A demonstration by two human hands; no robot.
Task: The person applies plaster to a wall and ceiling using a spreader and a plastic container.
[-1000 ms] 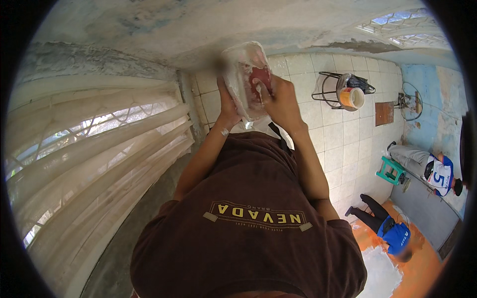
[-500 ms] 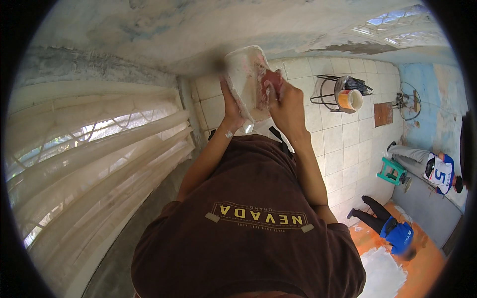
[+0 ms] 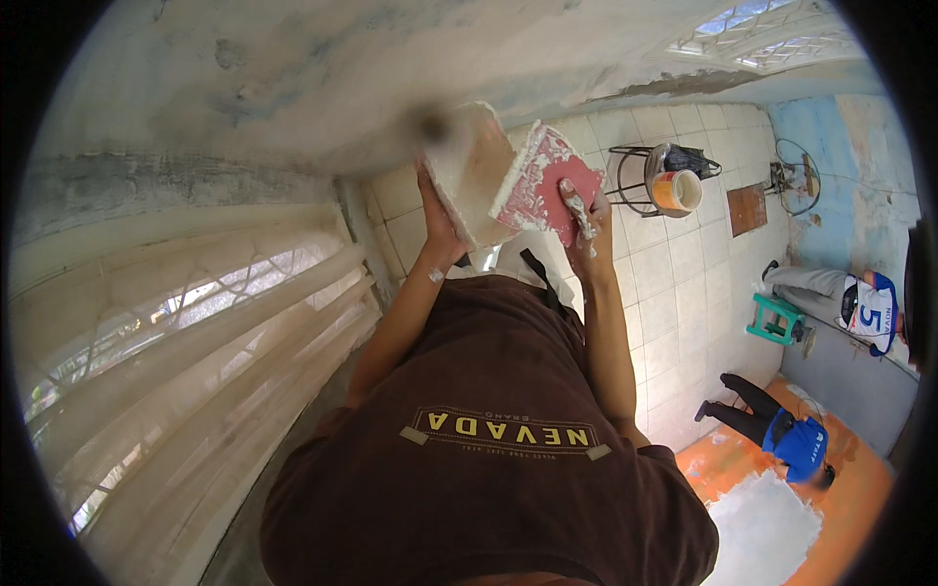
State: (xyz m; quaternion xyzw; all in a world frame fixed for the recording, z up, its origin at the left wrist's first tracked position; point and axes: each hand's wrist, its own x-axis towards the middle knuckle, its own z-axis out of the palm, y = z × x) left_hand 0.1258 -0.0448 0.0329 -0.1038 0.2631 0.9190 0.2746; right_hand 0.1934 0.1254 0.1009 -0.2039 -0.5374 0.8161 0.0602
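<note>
My left hand (image 3: pixel 442 232) grips the side of a white putty-smeared tray (image 3: pixel 471 176), tilted in front of my waist. In my right hand (image 3: pixel 592 239) is a red flat putty spreader (image 3: pixel 576 179). White putty coats its wide edge and part of its face, and that edge overlaps the right side of the tray. Putty also clings to my right fingers, with the thumb lying on the spreader's face. The fingers of my left hand are partly hidden behind the tray.
A patchy wall (image 3: pixel 322 68) rises just ahead, with pale curtains (image 3: pixel 195 322) at my left. Rightward, a black stool (image 3: pixel 630 178) stands beside a tub (image 3: pixel 676 192). Beyond are a green stool (image 3: pixel 775 319), a person in white (image 3: pixel 870 313) and a person in blue (image 3: pixel 799 447).
My right hand has drawn the spreader rightward out of the tray and turned it, so its putty-covered face now shows. My left hand and the tray have shifted slightly left.
</note>
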